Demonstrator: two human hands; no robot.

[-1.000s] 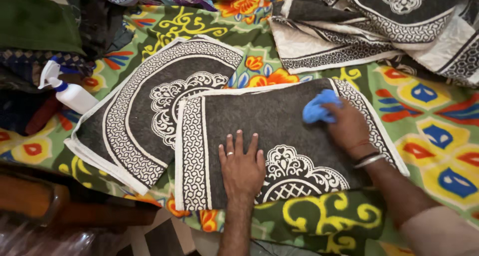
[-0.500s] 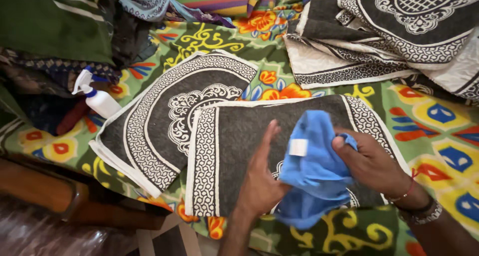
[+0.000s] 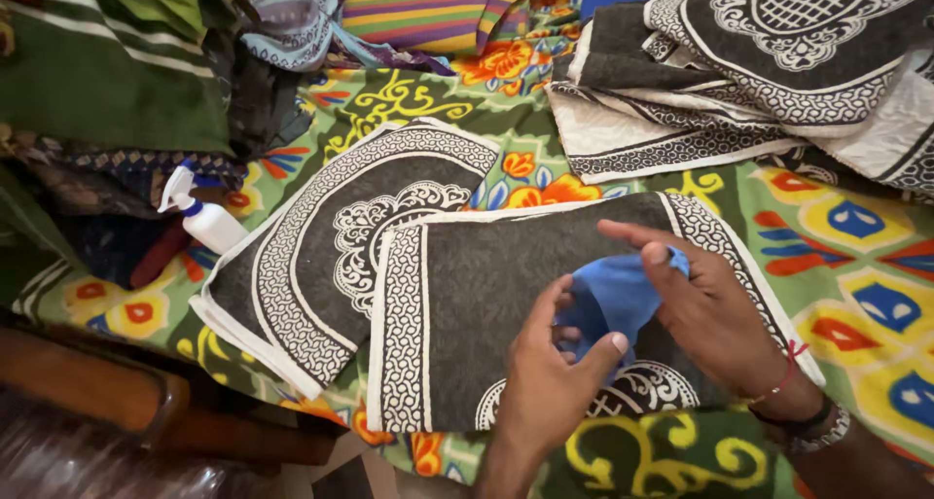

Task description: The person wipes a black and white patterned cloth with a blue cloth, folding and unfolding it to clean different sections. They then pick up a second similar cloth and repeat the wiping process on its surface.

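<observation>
Blue microfibre cloth (image 3: pixel 613 300) sits bunched between both hands, left hand (image 3: pixel 547 377) and right hand (image 3: pixel 702 309) gripping it above the near grey patterned mat (image 3: pixel 486 295), spray bottle (image 3: pixel 202 217) far left.

White spray bottle (image 3: pixel 206 221), arched grey mat (image 3: pixel 321 256), stack of folded patterned mats (image 3: pixel 769 71), colourful floral bedsheet (image 3: pixel 856 246)

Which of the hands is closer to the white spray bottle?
Left. The left hand sits nearer the spray bottle, which lies far off to its left; the right hand is farther away.
</observation>
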